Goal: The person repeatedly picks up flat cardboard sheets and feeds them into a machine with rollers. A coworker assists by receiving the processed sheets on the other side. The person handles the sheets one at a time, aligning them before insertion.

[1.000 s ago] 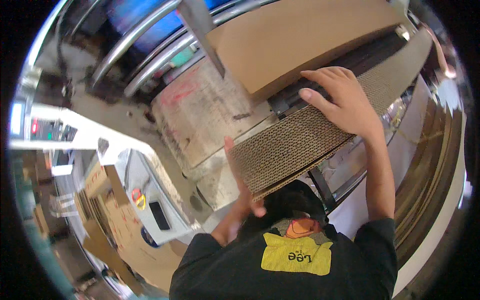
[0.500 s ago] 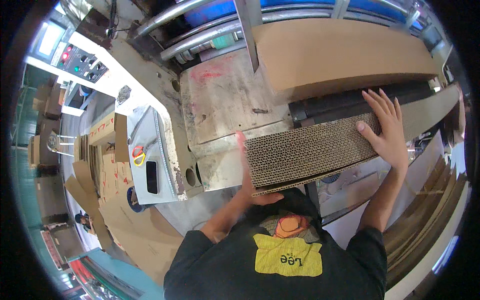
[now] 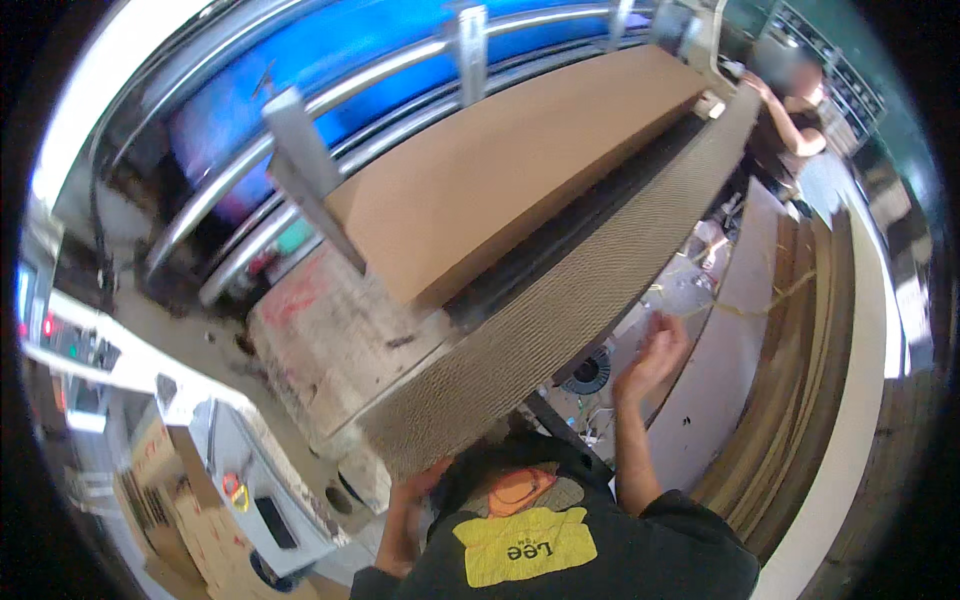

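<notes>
A long stack of corrugated cardboard sheets (image 3: 560,300), its fluted edges showing, slants from near my body to the far right. My left hand (image 3: 428,478) is at the stack's near left end, gripping its lower corner; most of its fingers are hidden or blurred. Off to the right of the stack, my right hand (image 3: 652,358) is raised in the air, holding nothing, with its fingers loosely bent and apart. At the far end, a co-worker's hand (image 3: 757,88) touches the stack. Beyond the stack, a brown cardboard block (image 3: 520,170) lies along the machine.
Metal rails (image 3: 400,75) and an upright bracket (image 3: 315,165) border the machine bed (image 3: 330,330). More cardboard sheets (image 3: 800,370) stand on the right. At lower left, a side table (image 3: 235,440) bears scissors (image 3: 236,492) and a phone (image 3: 275,522).
My view has turned right, bringing the co-worker into sight. My right hand has left the stack's top and moved to its right side. My left hand remains at the near end.
</notes>
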A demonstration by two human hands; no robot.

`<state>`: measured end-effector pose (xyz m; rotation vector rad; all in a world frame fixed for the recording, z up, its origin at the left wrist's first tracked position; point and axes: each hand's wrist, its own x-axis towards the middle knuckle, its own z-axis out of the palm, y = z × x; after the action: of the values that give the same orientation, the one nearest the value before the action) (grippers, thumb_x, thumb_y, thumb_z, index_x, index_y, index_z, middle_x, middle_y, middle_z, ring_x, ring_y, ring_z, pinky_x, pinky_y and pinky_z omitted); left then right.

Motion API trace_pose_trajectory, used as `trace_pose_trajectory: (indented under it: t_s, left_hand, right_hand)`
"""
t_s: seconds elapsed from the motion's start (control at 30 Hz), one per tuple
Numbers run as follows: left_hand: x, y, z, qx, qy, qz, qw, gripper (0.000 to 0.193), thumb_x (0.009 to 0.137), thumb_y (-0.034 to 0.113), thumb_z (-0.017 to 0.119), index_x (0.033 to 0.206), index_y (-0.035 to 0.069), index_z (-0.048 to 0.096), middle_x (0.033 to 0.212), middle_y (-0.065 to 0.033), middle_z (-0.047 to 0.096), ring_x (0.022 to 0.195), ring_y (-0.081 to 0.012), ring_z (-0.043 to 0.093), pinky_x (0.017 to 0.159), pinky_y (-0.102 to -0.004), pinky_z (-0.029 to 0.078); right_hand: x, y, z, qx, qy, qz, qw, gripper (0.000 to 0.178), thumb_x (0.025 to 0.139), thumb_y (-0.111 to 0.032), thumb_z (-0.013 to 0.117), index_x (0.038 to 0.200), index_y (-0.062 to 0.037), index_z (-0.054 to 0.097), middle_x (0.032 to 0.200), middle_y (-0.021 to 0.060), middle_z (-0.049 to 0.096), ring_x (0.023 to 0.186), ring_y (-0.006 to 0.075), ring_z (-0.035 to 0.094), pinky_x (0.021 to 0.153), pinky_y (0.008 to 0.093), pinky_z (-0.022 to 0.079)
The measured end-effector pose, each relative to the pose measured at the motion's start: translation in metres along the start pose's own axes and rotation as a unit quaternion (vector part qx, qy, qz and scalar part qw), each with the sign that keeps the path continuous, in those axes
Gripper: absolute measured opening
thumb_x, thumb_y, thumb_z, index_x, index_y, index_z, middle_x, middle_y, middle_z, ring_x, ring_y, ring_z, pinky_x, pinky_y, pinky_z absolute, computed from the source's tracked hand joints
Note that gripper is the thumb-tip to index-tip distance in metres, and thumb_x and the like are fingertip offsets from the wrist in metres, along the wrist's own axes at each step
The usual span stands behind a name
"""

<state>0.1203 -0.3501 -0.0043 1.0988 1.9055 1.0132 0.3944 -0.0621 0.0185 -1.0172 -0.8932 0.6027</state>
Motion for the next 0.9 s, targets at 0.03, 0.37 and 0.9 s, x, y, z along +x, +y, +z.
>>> trace_pose_trajectory:
  t_s: [0.03, 0.37, 0.9]
  left_hand:
    - [-0.007, -0.003, -0.004, -0.001, -0.018, -0.004, 1.0, 0.042, 0.086, 0.029, 0.076, 0.122, 0.01, 0.07, 0.123, -0.0148, 0.069, 0.116, -0.0325, 0.062, 0.101, -0.0433, 0.047]
    - [-0.052, -0.031, -0.008, 0.052, -0.14, -0.101, 0.984, 0.042, 0.088, 0.026, 0.073, 0.125, 0.008, 0.067, 0.129, -0.0164, 0.065, 0.121, -0.0341, 0.059, 0.105, -0.0444, 0.045]
    - [0.12, 0.06, -0.035, -0.224, 0.24, 0.083, 0.941, 0.053, 0.106, 0.03, 0.055, 0.144, -0.005, 0.045, 0.144, -0.0153, 0.053, 0.133, -0.0266, 0.05, 0.109, -0.0422, 0.044]
  right_hand:
    - [-0.016, 0.028, -0.013, 0.003, 0.008, 0.099, 0.995, 0.044, 0.103, -0.04, 0.054, 0.125, -0.0024, 0.054, 0.123, 0.0133, 0.058, 0.12, 0.0285, 0.057, 0.108, 0.0459, 0.044]
    - [-0.19, 0.13, -0.04, 0.105, -0.223, 0.65, 0.719, 0.079, 0.094, -0.079, 0.037, 0.135, -0.0142, 0.052, 0.132, 0.008, 0.06, 0.117, 0.0289, 0.057, 0.099, 0.0475, 0.047]
    - [-0.144, 0.064, 0.0, 0.289, -0.157, 0.574, 0.749, 0.083, 0.096, -0.072, 0.044, 0.151, -0.0106, 0.042, 0.154, 0.0106, 0.045, 0.142, 0.0287, 0.04, 0.116, 0.0503, 0.032]
